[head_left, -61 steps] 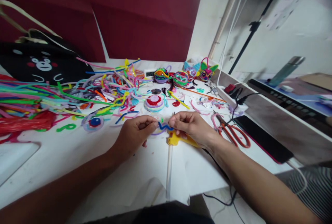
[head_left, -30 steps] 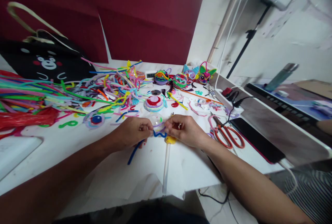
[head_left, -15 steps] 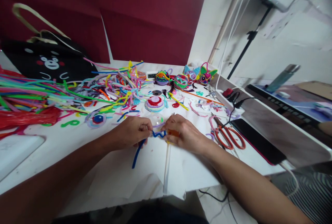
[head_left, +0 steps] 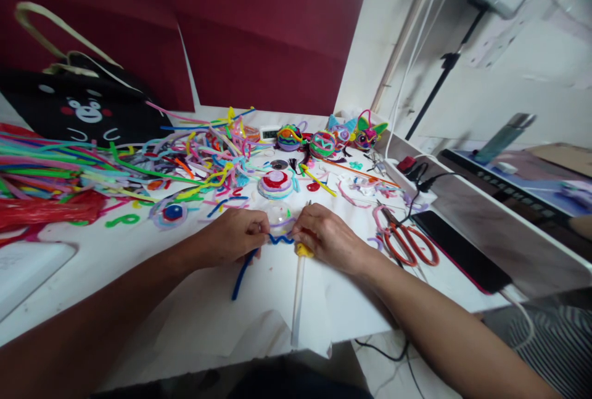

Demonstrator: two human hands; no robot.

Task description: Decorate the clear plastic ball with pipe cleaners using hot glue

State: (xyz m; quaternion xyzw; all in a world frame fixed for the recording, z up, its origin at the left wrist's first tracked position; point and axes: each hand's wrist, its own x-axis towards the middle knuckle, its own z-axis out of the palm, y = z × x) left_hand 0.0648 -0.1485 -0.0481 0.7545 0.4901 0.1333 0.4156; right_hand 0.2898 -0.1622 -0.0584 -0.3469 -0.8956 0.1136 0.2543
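A blue pipe cleaner point(head_left: 281, 240) spans the gap between my two hands, bent there into a zigzag. My left hand point(head_left: 240, 234) pinches it, and its straight tail hangs down below those fingers. My right hand point(head_left: 326, 235) grips the other end with thumb and fingertips. Just behind the zigzag sits a clear dome point(head_left: 279, 214) with a lilac strip along it. Under my right hand lies a thin pale stick point(head_left: 298, 300) with a yellow part point(head_left: 304, 250) at its top. Farther back rests a round disc point(head_left: 276, 184) coiled in red, white and lilac.
Loose coloured pipe cleaners point(head_left: 203, 158) pile up at the left, near a black bag point(head_left: 87, 109). Orange-handled scissors point(head_left: 409, 245) and a phone point(head_left: 460, 251) lie on the right. Decorated balls point(head_left: 322, 144) stand at the back. A blue-centred disc point(head_left: 173, 212) lies left of my hands.
My right hand's fingers have shifted slightly, uncovering the yellow part on the stick. The zigzag stretch of blue pipe cleaner looks a little flatter and longer. My left hand has barely moved.
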